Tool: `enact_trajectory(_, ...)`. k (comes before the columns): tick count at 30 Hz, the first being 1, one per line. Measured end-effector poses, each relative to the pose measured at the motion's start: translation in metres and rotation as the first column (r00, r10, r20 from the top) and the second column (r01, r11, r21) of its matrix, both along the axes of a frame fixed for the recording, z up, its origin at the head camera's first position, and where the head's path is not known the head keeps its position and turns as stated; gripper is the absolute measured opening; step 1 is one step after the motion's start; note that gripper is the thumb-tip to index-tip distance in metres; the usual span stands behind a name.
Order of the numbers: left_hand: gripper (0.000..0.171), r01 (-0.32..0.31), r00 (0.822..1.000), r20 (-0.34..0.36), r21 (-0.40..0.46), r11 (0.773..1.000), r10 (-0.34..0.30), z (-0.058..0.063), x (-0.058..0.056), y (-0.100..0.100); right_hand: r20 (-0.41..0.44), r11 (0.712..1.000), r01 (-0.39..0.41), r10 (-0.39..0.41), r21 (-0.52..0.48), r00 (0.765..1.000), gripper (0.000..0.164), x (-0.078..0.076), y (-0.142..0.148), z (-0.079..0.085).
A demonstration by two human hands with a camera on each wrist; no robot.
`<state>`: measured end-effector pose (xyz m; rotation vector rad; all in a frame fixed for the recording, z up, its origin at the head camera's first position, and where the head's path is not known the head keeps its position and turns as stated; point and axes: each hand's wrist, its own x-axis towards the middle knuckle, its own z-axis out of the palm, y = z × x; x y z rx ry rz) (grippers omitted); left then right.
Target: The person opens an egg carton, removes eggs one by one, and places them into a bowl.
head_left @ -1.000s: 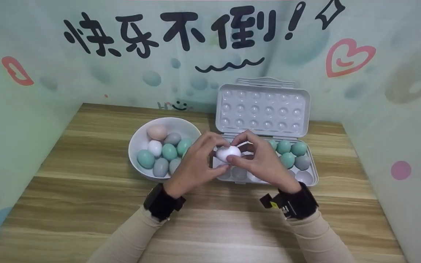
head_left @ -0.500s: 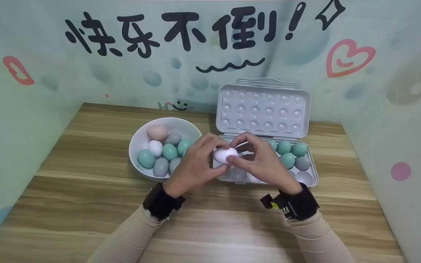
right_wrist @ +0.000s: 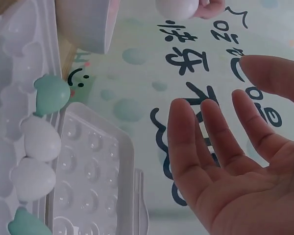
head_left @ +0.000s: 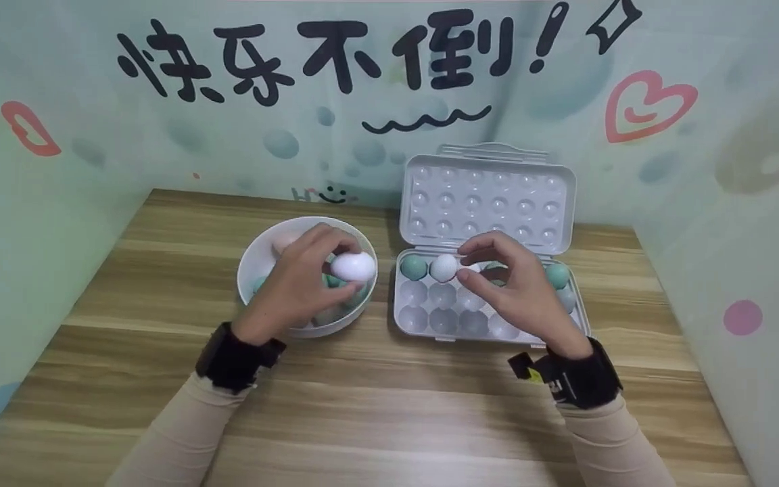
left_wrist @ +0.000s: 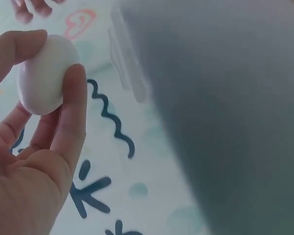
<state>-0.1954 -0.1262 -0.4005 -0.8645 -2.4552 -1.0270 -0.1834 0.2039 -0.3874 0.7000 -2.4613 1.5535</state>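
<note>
A person's left hand (head_left: 298, 274) pinches a smooth white egg (head_left: 353, 266) between thumb and fingertips, holding it above the round white bowl (head_left: 254, 257) of teal, grey and white eggs on the wooden bench (head_left: 389, 406). The right hand (head_left: 514, 291), fingers relaxed and holding nothing, hovers over the pale grey plastic egg carton (head_left: 491, 297), its lid raised against the wall. In the carton's back row, a second white egg (head_left: 442, 268) sits just beside a teal egg (head_left: 413, 266).

A staged tabletop booth — printed cartoon backdrop walls (head_left: 389, 101) boxing in a wood-grain table (head_left: 376, 419).
</note>
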Motion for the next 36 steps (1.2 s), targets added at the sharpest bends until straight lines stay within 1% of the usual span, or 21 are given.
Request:
enact_trajectory(2, 0.038, -0.014, 1.0, 0.019, -0.04, 0.999, 0.015, 0.003, -0.004, -0.013, -0.013, 0.999, 0.025, -0.024, 0.02, 1.0, 0.028, -0.001, 0.008, -0.001)
enact_trajectory(5, 0.038, -0.034, 0.996, 0.076, -0.092, 0.995, 0.042, 0.006, -0.007, -0.033, -0.029, 0.997, 0.054, -0.053, 0.062, 0.998, 0.029, -0.004, 0.021, -0.003)
enact_trajectory(9, 0.038, -0.04, 0.984, 0.165, -0.15, 0.988, 0.065, 0.006, -0.012, -0.054, -0.055, 0.989, 0.091, -0.085, 0.12, 0.995, 0.029, -0.006, 0.038, -0.004)
enact_trajectory(11, 0.036, -0.027, 0.983, 0.176, -0.179, 0.984, 0.059, 0.003, -0.015, -0.061, -0.071, 0.983, 0.109, -0.099, 0.146, 0.992, 0.028, -0.007, 0.046, -0.005)
enact_trajectory(13, 0.035, -0.009, 0.984, 0.17, -0.212, 0.977, 0.046, 0.0, -0.018, -0.066, -0.08, 0.977, 0.126, -0.114, 0.17, 0.99, 0.029, -0.006, 0.054, -0.006)
enact_trajectory(17, 0.034, 0.026, 0.988, 0.155, -0.281, 0.959, 0.018, -0.005, -0.022, -0.073, -0.1, 0.96, 0.168, -0.149, 0.225, 0.984, 0.029, -0.006, 0.069, -0.009)
enact_trajectory(19, 0.034, 0.038, 0.987, 0.163, -0.306, 0.951, 0.013, -0.007, -0.025, -0.076, -0.103, 0.954, 0.183, -0.162, 0.238, 0.981, 0.029, -0.005, 0.074, -0.011)
enact_trajectory(21, 0.034, 0.044, 0.982, 0.186, -0.32, 0.946, 0.017, -0.008, -0.027, -0.077, -0.11, 0.948, 0.196, -0.173, 0.252, 0.979, 0.029, -0.004, 0.08, -0.011)
enact_trajectory(26, 0.034, 0.054, 0.975, 0.219, -0.327, 0.944, 0.02, -0.009, -0.029, -0.081, -0.108, 0.94, 0.213, -0.191, 0.266, 0.976, 0.029, -0.003, 0.09, -0.012)
enact_trajectory(30, 0.033, 0.063, 0.975, 0.222, -0.324, 0.944, 0.011, -0.011, -0.031, -0.082, -0.108, 0.937, 0.219, -0.196, 0.274, 0.975, 0.03, -0.004, 0.097, -0.013)
enact_trajectory(36, 0.031, 0.067, 0.971, 0.239, -0.329, 0.942, 0.015, -0.01, -0.03, -0.081, -0.158, 0.914, 0.234, -0.191, 0.331, 0.969, 0.031, -0.004, 0.107, -0.016)
